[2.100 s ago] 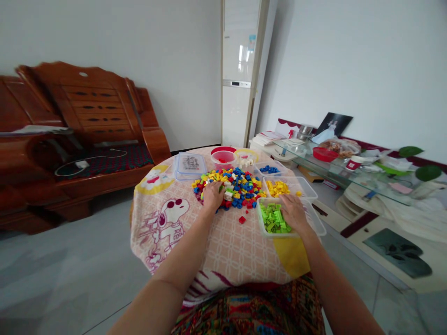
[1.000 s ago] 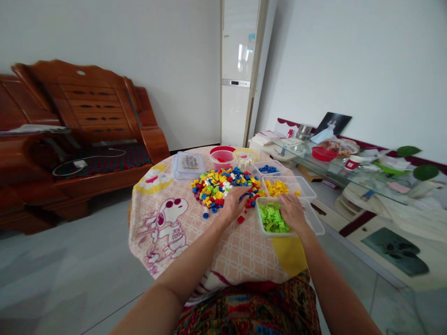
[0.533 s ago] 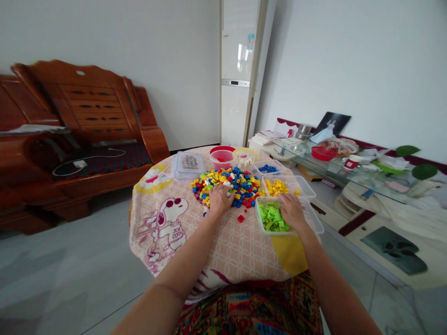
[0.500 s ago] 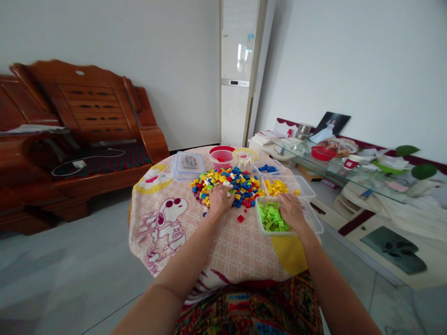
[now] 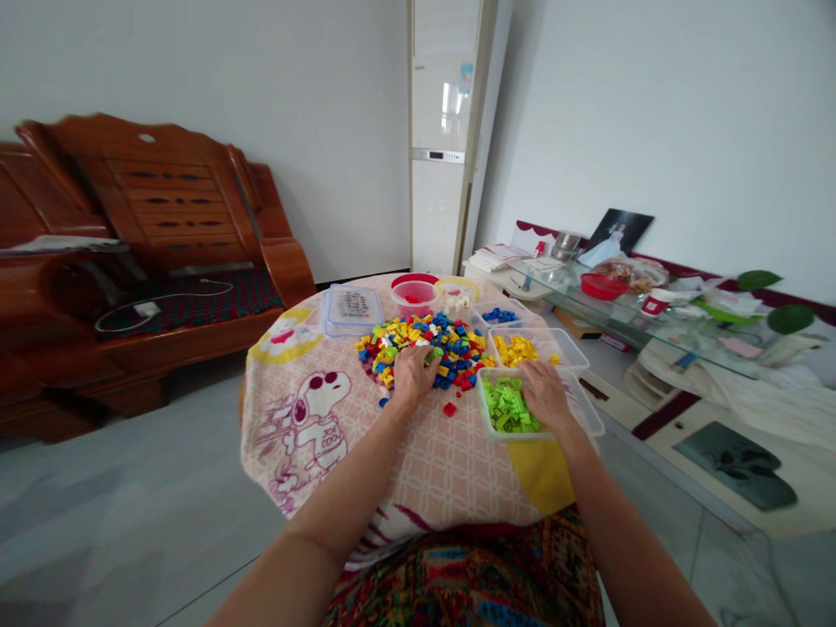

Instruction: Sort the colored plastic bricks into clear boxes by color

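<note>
My left hand [image 5: 414, 374] is at the near edge of a mixed heap of toy bricks [image 5: 450, 341] in blue, yellow, red, white and green. Its thumb and fingers are closed on a green brick [image 5: 434, 354]. My right hand [image 5: 546, 396] lies over a clear plastic box [image 5: 484, 418] of light green bricks [image 5: 508, 402], fingers stretched out and palm down. Its fingertips touch or hover just above the bricks; I cannot tell which. Behind that box stands a clear box with yellow bricks [image 5: 515, 350]. Farther back are blue bricks [image 5: 500, 315] in another box.
A pink tub [image 5: 415, 305] with red bricks, white bricks [image 5: 455, 301] and a lid [image 5: 353, 307] stand at the table's back. A loose red brick [image 5: 449, 408] lies on the tablecloth [image 5: 431, 470]. At right is a cluttered glass shelf [image 5: 679, 335]; at left, a wooden bench [image 5: 176, 200].
The fingers of my left hand have closed on a green brick, which now shows at the fingertips. My right hand has hardly moved.
</note>
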{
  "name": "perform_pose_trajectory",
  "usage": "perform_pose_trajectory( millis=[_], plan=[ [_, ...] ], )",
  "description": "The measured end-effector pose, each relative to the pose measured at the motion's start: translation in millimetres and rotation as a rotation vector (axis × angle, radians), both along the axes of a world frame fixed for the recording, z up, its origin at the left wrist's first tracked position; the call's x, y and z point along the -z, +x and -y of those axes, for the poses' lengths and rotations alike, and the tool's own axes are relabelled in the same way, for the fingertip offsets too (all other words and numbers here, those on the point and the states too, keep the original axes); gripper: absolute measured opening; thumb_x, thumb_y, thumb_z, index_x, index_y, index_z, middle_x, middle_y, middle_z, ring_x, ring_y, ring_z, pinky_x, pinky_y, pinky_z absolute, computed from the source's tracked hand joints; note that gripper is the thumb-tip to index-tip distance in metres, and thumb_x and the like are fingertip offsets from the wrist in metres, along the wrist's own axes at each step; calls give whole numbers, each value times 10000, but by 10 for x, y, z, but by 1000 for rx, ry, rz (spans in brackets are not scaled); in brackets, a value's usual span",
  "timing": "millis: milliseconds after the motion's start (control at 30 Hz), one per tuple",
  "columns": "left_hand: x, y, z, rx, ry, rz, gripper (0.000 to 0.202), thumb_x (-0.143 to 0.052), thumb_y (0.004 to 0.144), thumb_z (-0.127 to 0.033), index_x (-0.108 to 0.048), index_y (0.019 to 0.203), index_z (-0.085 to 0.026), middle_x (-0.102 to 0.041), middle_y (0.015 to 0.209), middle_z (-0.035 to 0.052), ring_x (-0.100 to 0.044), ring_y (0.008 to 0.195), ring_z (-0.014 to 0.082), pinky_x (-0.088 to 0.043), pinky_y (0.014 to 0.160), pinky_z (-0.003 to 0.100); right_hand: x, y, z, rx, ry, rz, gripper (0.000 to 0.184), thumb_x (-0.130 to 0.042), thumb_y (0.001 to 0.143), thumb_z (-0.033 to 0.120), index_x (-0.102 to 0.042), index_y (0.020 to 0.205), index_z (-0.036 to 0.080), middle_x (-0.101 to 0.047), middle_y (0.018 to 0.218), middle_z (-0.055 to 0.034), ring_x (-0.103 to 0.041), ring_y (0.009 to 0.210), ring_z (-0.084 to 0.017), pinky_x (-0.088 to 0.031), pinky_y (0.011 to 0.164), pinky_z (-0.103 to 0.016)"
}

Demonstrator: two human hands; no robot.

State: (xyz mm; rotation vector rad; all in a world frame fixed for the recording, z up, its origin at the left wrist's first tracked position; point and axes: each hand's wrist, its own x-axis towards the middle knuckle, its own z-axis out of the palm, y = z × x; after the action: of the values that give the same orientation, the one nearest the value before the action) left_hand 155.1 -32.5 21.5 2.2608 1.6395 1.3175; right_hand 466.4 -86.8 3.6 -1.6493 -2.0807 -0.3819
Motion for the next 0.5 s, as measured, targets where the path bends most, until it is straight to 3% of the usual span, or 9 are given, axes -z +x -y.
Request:
perform_pose_trajectory(
  millis=[133, 333, 433, 500],
  plan=[
    [11, 132, 80, 284, 117, 120, 317, -582, 961, -344, -690, 1203, -170, -737, 1020, 105, -674, 966, 208, -534, 889, 331, 12, 4, -8, 2, 7, 4, 500, -509, 839, 152, -590, 1331, 178, -644, 1325, -122, -504, 1283, -293, -325, 1152, -480],
    [3, 554, 386, 678, 227, 21, 370, -488, 1018, -316, -613, 1343, -192, -707, 1164, 122, -659, 1092, 202, -545, 948, 335, 37, 8, -11, 30, 24, 27, 484, -512, 855, 172, -597, 1331, 168, -641, 1338, -124, -513, 1283, -295, -348, 1138, -461],
    [8, 694, 485, 800, 266, -78, 387, -447, 1031, -295, -586, 1379, -197, -695, 1222, 122, -650, 1137, 202, -533, 992, 345, 35, 9, -7, 29, 44, 19, 460, -510, 873, 197, -607, 1323, 173, -651, 1329, -122, -525, 1273, -300, -361, 1127, -473],
    [7, 709, 488, 804, 302, -116, 387, -448, 1029, -299, -594, 1371, -192, -695, 1237, 124, -650, 1148, 212, -526, 1009, 365, 23, 2, 2, 27, 44, 14, 459, -505, 873, 191, -610, 1319, 164, -650, 1331, -127, -526, 1271, -300, -360, 1130, -474]
  ],
)
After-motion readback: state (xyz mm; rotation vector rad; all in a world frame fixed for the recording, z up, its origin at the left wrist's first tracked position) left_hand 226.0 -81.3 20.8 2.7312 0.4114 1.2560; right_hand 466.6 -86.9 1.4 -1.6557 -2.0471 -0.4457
